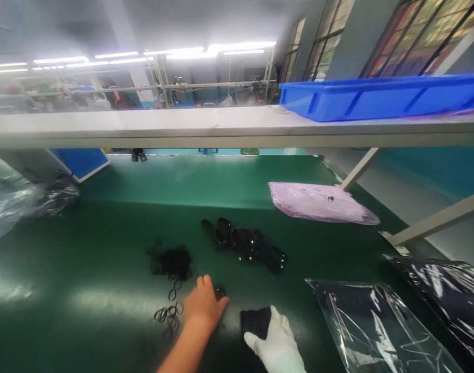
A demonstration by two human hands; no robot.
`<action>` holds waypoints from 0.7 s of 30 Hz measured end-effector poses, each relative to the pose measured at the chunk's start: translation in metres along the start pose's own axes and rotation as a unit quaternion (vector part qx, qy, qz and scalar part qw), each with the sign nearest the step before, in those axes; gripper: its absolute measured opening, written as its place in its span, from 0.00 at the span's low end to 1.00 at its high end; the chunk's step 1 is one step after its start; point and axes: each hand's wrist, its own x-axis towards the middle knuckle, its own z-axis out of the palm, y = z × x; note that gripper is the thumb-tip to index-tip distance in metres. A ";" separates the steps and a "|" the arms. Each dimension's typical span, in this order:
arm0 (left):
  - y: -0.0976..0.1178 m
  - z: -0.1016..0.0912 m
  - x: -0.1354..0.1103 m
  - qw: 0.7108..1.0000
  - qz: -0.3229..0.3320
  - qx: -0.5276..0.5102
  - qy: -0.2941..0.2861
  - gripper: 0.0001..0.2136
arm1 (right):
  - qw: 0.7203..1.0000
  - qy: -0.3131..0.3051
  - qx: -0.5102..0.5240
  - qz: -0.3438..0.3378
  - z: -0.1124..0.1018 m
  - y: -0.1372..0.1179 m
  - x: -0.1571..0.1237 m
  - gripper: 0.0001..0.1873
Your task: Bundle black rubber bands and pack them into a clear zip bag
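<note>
The gloved right hand [278,344] grips a black ribbed piece [256,321] at the near edge of the green table [116,243], covering its right side; its near end is hard to make out. Left of it, the bare left hand [204,305] bends over a dark piece [220,293], mostly hidden; whether the fingers close on it, I cannot tell. Black rings [169,313] lie left, below a blurred dark heap [175,261]. The near right plastic bag [380,326] is cut off.
</note>
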 end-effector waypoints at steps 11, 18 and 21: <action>-0.033 0.010 -0.071 0.996 0.034 -0.014 -0.087 0.33 | 0.994 0.056 0.043 -0.083 0.006 0.009 0.002 0.51; -0.023 0.013 -0.045 0.974 0.187 -0.014 -0.130 0.43 | 0.995 0.048 0.040 -0.078 0.007 0.009 0.004 0.51; -0.023 0.018 -0.050 0.970 0.188 -0.086 -0.125 0.40 | 0.994 0.056 0.038 -0.083 0.006 0.010 0.004 0.49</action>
